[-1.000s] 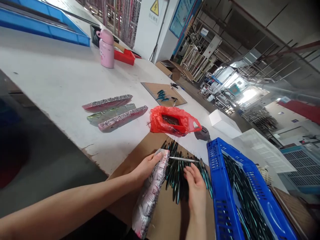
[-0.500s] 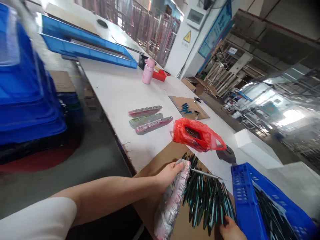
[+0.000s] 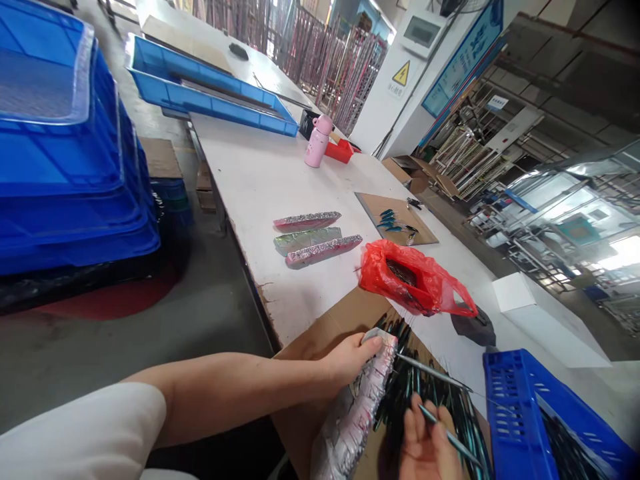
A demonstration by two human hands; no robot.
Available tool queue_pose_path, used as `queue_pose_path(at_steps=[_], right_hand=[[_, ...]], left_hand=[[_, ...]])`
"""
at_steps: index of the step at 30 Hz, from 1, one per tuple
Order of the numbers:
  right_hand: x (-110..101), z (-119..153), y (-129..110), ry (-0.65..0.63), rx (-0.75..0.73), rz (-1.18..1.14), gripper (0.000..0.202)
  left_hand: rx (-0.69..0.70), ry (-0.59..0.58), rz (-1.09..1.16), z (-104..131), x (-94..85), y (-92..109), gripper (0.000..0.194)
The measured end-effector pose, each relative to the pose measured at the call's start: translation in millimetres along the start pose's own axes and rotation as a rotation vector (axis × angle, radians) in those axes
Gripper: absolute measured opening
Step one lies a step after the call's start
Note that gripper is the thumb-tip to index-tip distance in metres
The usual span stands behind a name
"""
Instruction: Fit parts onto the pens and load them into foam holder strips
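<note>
My left hand (image 3: 353, 360) grips the upper end of a long foil-wrapped bar (image 3: 353, 423) with pinkish edges, thumb on top. From the bar's far end a slender metallic lure-like piece (image 3: 435, 371) juts out to the right, a thin wire at its tip. Palm up, my right hand (image 3: 427, 443) holds a similar slim teal lure-like piece (image 3: 457, 445) between its fingers. Beneath and around it, many dark teal pieces (image 3: 467, 413) lie in rows on brown cardboard (image 3: 320, 333).
A red plastic bag (image 3: 375, 270) sits beyond the cardboard, near several wrapped bars (image 3: 325, 250). At right stands a blue crate (image 3: 515, 407) of dark pieces beside a white box (image 3: 545, 320). Farther off are a pink bottle (image 3: 317, 141) and a small board (image 3: 420, 230); blue bins (image 3: 75, 173) are stacked left.
My right hand has moved from the near edge of the rows up and left toward the bar, now with a slim piece in its fingers. My left hand keeps its grip; the view has shifted.
</note>
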State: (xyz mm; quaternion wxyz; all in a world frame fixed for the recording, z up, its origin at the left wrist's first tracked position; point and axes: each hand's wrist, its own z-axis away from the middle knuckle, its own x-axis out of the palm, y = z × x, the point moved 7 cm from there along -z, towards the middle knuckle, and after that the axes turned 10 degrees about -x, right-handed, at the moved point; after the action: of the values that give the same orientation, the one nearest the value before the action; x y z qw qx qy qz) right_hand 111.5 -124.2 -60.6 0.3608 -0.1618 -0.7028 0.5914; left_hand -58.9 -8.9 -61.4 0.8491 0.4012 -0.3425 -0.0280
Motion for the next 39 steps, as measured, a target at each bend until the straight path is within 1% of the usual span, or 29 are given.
queue_pose_path(at_steps=[2,3,4,6,9,12,17,24,27,31,36,39], right_hand=[[32.9,6.2,10.9,0.031,0.045,-0.075,0.032],[46.0,9.0,12.8,0.033,0.042,-0.083,0.031],[55.6,11.3,13.5,0.03,0.033,-0.084,0.029],[63.1,13.2,13.5,0.039,0.007,-0.079,0.024],[58.1,11.6,17.0,0.05,0.012,-0.094,0.02],[53.6,9.7,24.2,0.043,0.076,-0.145,0.015],[53.3,11.5,27.8,0.104,0.159,-0.205,0.019],[52.8,12.4,25.3,0.149,0.163,-0.209,0.019],[51.2,12.7,27.0,0.131,0.149,-0.225,0.019],[49.1,11.6,26.1,0.066,0.075,-0.222,0.011],[54.7,10.2,25.2,-0.001,0.064,-0.246,0.018],[58.9,11.1,23.5,0.003,0.078,-0.246,0.018]], left_hand=[[0.006,0.027,-0.022,-0.4,-1.9,-0.5,0.05],[0.009,0.037,-0.029,-0.5,-2.7,-0.7,0.05],[0.01,0.042,-0.033,-0.6,-3.3,-0.9,0.05],[0.006,0.043,-0.041,-0.9,-3.7,-2.0,0.05],[0.006,0.025,-0.066,-0.8,-2.4,-3.1,0.052],[0.02,0.004,-0.083,-0.3,-0.5,-2.5,0.053],[0.039,-0.022,-0.087,0.4,1.0,-0.8,0.053],[0.048,0.023,-0.159,0.0,-2.2,-1.8,0.05],[0.045,0.027,-0.164,0.0,-2.3,-2.2,0.05],[0.034,0.021,-0.155,2.6,-1.0,0.4,0.049],[0.043,0.015,-0.157,5.2,-0.4,4.0,0.048],[0.056,0.028,-0.178,3.9,-2.0,3.1,0.049]])
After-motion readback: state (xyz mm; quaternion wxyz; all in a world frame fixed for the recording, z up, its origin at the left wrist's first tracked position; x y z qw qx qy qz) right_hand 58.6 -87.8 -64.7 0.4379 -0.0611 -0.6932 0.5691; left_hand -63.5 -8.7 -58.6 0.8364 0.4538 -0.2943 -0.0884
